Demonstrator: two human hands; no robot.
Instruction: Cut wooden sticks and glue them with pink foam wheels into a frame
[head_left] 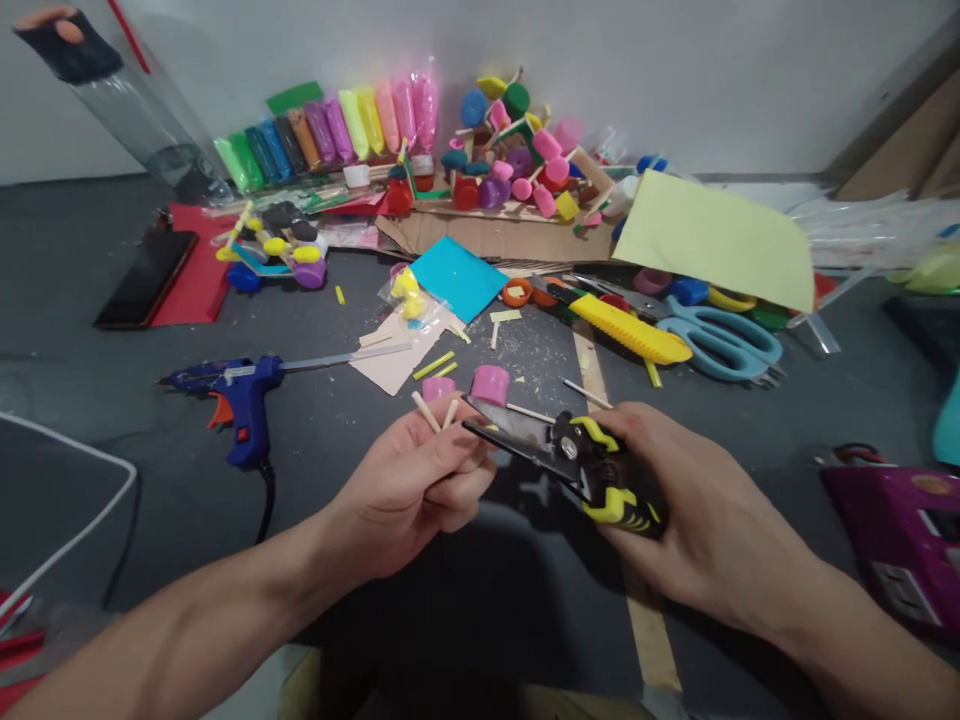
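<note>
My left hand (pixel 427 470) is closed, pinching two short wooden sticks (pixel 426 411) that poke up above the thumb in a V. In my right hand (pixel 697 500) is a pair of garden snips (pixel 570 450) with black and yellow handles. Their dark blades point left, parted, with the tips close to my left fingertips. Whether the blades touch a stick is hidden. Just beyond my left hand stand two pink bottle caps (pixel 490 384). A thin stick (pixel 531 412) lies behind the blades, and another stick (pixel 587 392) rests beyond my right hand.
A blue glue gun (pixel 251 400) lies at left, its cord running toward me. A yellow box cutter (pixel 630 328) and blue-handled scissors (pixel 724 335) lie behind my right hand. Blue paper (pixel 457 280), colourful clay packets (pixel 345 125) and a water bottle (pixel 142 120) are farther back.
</note>
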